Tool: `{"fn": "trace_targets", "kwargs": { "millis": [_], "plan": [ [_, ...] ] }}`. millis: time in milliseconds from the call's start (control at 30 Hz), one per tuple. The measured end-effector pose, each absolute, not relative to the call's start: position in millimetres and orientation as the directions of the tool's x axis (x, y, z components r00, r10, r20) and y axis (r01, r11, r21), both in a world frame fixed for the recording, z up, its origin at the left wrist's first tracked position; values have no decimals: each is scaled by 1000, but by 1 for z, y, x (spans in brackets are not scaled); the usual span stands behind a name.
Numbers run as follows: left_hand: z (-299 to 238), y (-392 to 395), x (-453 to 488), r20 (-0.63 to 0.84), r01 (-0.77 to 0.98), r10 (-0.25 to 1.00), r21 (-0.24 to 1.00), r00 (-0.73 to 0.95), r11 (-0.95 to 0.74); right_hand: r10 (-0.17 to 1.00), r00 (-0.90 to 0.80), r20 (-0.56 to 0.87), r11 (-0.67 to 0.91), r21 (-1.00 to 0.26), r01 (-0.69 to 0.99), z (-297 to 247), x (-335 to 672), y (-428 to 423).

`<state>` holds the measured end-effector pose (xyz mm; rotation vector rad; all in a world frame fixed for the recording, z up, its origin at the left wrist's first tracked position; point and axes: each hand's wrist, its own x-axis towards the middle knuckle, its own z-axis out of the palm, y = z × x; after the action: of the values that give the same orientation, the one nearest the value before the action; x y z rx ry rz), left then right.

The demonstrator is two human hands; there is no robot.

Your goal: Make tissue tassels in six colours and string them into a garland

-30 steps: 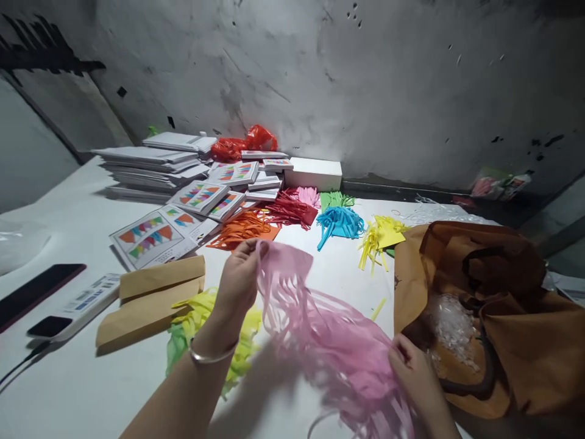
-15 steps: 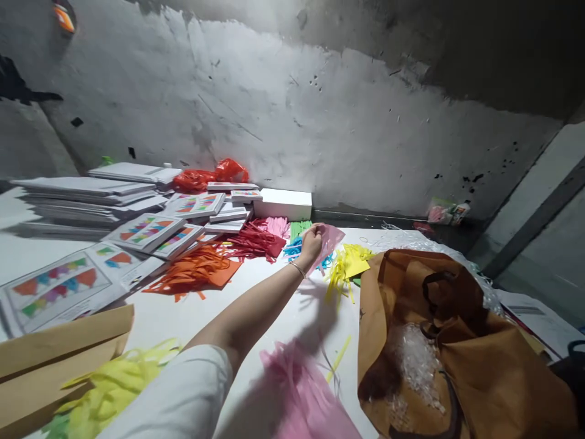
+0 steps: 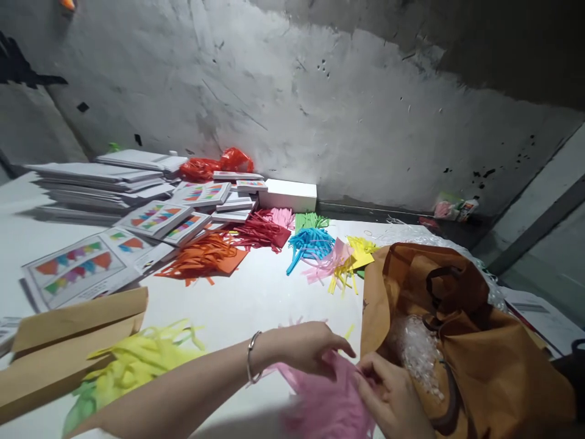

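A heap of pink paper fringe (image 3: 326,408) lies at the near edge of the white table (image 3: 256,296). My left hand (image 3: 308,347), a bangle on its wrist, rests on the heap with fingers curled into the strips. My right hand (image 3: 388,396) pinches the same pink strips from the right, beside the brown bag (image 3: 461,341). One separate pink fringe piece (image 3: 329,259) lies farther back between the blue fringe (image 3: 309,242) and yellow fringe (image 3: 356,256).
Orange (image 3: 205,259), red (image 3: 260,230) and green (image 3: 311,219) fringes lie in a row at the back. Printed cards and white stacks (image 3: 105,183) fill the left. Brown envelopes (image 3: 64,347) and yellow-green fringe (image 3: 132,360) sit near left. Clear plastic bits (image 3: 415,356) lie in the bag.
My left hand reached out, laid one pink fringe piece beside the blue and yellow ones, then came back to the pink heap. My right hand returned into view on the heap.
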<state>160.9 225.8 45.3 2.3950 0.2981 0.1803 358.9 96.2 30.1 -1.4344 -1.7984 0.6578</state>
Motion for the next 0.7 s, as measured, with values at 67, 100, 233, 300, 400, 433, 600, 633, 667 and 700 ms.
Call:
{"fn": "trace_targets", "kwargs": {
  "millis": [67, 100, 233, 300, 400, 433, 600, 633, 667, 700],
  "plan": [
    [47, 228, 143, -9, 280, 398, 726, 917, -629, 971, -135, 199, 240, -768, 594, 50, 356, 102],
    [50, 229, 133, -33, 311, 438, 752, 898, -581, 974, -137, 180, 227, -777, 587, 56, 354, 104],
    [62, 230, 99, -77, 331, 509, 840, 857, -430, 984, -145, 107, 166, -846, 506, 63, 342, 114],
    [64, 224, 88, -91, 308, 536, 891, 839, -332, 989, -127, 76, 127, -880, 458, 58, 335, 118],
    [55, 211, 79, -103, 224, 545, 961, 832, -160, 994, -95, 46, 79, -922, 380, 50, 329, 125],
    [49, 206, 78, -127, 189, 524, 980, 842, -67, 996, -87, 32, 60, -937, 344, 48, 328, 128],
    [22, 189, 72, -243, 183, 434, 967, 868, 176, 994, -99, -42, -33, -995, 96, 36, 325, 140],
    [20, 188, 70, -247, 202, 451, 968, 858, 146, 992, -110, -54, -50, -998, 41, 33, 323, 141],
    [20, 189, 67, -249, 222, 467, 968, 848, 114, 990, -121, -66, -68, -998, -10, 29, 320, 141],
    [21, 190, 64, -249, 245, 481, 967, 840, 72, 989, -128, -76, -83, -995, -57, 25, 316, 141]
  ]
}}
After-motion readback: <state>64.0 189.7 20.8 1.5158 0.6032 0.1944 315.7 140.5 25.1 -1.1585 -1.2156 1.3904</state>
